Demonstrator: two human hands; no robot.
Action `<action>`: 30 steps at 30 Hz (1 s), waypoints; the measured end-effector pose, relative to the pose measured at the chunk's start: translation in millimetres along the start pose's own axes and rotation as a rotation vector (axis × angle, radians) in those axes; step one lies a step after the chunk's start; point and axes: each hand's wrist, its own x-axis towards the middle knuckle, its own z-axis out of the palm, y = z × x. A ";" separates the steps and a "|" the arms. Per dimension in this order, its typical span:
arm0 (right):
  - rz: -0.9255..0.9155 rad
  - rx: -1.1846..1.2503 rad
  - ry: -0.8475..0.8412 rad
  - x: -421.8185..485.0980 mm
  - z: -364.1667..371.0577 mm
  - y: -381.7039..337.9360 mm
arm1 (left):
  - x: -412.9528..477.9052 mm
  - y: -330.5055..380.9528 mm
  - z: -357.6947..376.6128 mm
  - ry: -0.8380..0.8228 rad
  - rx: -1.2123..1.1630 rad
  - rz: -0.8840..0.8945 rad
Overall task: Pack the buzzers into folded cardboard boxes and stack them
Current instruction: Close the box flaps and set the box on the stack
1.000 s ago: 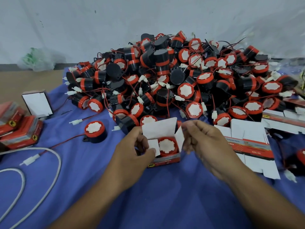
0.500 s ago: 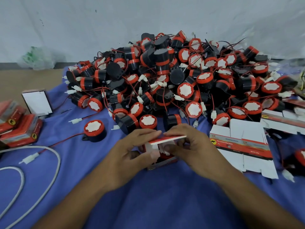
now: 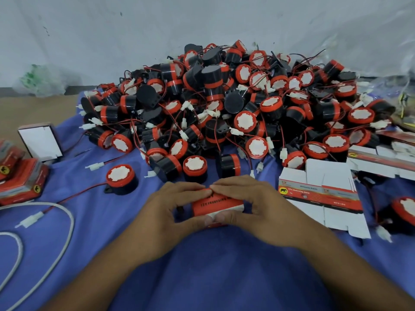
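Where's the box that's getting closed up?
In the head view, the red box is low in the centre on the blue cloth, gripped between the left hand and right hand, just in front of the pile of buzzers.

"12V" on red box (image 3: 216, 204)

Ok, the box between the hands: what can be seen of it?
The box is small red cardboard, with black print on its top face and a white strip along the near edge. The lid is down. It sits about level over the blue cloth; contact is hidden. The left hand and right hand hold it from both sides, fingertips meeting on the far top edge, thumbs at the near edge. Contents hidden.
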 end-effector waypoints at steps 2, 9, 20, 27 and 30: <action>-0.036 -0.021 0.046 1.9 2.3 -1.6 | 0.3 0.7 -0.6 0.032 0.072 0.063; -0.124 -0.123 0.075 0.7 6.8 -8.1 | 1.8 2.2 -1.5 0.046 0.098 0.133; -0.064 -0.468 -0.073 -12.1 23.5 -10.6 | -1.3 -1.2 -2.2 -0.113 0.150 0.224; -0.088 -0.104 0.096 -7.9 28.6 -2.9 | 2.6 -4.8 1.8 0.009 0.140 0.260; -0.126 -0.029 0.218 -5.3 28.6 0.8 | 2.3 -8.7 1.9 0.004 0.160 0.251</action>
